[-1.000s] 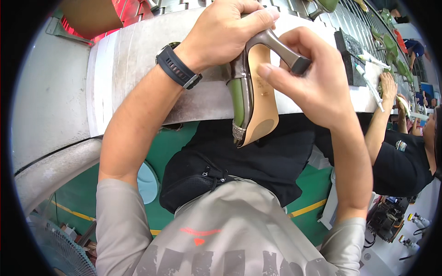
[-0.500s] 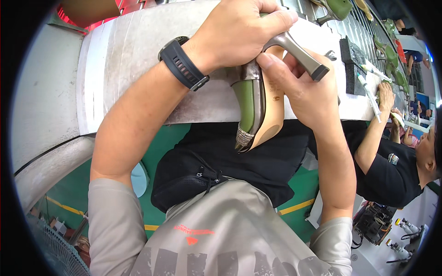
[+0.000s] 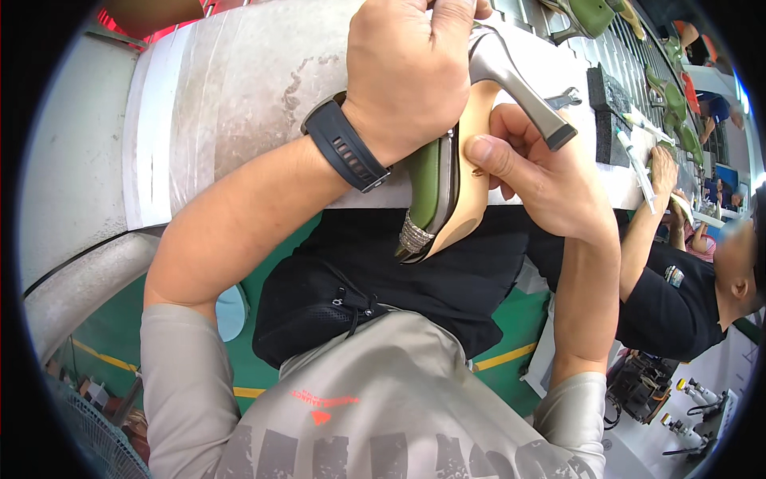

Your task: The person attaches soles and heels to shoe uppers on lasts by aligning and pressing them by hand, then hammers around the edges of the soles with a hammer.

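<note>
While the person looks down at their own lap, the view runs from a grey, worn work surface [image 3: 231, 104] on the left, across both forearms, to a co-worker on the right. At the far left, the surface edge curves with the lens, and a green floor [image 3: 104, 335] with a yellow line shows beneath it.

Moving inward, the left hand [image 3: 411, 68] comes up from the lower left, a black wristwatch [image 3: 345, 152] on its wrist. Its grip is closed over the upper part of a high-heeled shoe [image 3: 447, 191], with the fingers wrapped round the far side and mostly hidden.

The shoe is held in the air above the near edge of the surface, turned so its tan sole faces right. Its green upper faces left, a sparkly band sits at the toe, which points down toward the lap, and the grey metallic heel [image 3: 519, 84] juts up and to the right.

Just right of the shoe, the right hand [image 3: 542, 172] holds it too, thumb pressed flat on the tan sole and fingers curled behind it below the heel.

Farther right, more green shoes [image 3: 590, 16] stand along the surface, and a co-worker in a black shirt [image 3: 674, 307] reaches an arm up to it.
</note>
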A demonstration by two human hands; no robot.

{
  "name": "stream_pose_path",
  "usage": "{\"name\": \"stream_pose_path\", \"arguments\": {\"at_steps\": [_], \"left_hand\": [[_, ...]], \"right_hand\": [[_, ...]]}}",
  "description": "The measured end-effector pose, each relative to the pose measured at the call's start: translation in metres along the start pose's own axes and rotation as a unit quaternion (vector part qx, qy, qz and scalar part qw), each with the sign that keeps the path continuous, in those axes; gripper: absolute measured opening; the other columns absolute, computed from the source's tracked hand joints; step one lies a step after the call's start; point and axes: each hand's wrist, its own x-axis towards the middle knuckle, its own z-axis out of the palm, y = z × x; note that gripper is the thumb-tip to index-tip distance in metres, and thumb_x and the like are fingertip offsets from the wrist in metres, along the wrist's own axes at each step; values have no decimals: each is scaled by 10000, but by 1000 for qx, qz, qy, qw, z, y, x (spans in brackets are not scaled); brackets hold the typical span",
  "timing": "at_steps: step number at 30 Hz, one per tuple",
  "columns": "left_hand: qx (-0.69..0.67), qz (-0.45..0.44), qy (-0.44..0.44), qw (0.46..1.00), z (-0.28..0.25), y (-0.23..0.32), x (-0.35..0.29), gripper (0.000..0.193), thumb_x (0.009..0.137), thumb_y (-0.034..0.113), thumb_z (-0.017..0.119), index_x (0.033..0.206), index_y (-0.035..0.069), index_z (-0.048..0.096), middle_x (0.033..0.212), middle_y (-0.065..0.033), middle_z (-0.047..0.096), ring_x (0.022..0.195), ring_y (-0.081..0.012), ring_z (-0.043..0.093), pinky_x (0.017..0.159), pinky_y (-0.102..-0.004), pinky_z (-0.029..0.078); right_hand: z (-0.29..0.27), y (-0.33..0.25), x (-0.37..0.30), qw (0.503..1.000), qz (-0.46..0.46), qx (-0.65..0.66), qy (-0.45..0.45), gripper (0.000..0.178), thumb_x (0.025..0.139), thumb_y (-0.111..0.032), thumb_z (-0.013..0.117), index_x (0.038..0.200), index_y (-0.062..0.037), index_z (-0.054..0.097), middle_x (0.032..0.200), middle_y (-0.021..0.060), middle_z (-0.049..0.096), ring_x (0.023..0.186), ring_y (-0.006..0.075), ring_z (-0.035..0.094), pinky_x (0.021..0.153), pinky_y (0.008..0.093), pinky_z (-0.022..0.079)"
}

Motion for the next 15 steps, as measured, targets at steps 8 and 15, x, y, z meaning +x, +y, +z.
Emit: {"name": "stream_pose_path", "arguments": {"at_steps": [8, 15], "left_hand": [[28, -15, 27, 999, -2, 21, -4, 266, 1058, 159, 519, 976, -28, 689, 809, -149, 711, 761, -220, 673, 733, -333, 522], [-117, -72, -124, 983, 1, -17, 6, 394, 1093, 255, 507, 969, -64, 702, 844, -111, 711, 806, -150, 641, 761, -300, 508]], "right_hand": [[14, 4, -1, 999, 2, 21, 47, 386, 942, -247, 792, 751, 9, 575, 560, 8, 517, 527, 78, 428, 474, 288, 362], [30, 7, 10, 981, 10, 32, 189, 392, 918, -290, 816, 730, -7, 621, 552, -34, 498, 528, 48, 401, 473, 277, 331]]}}
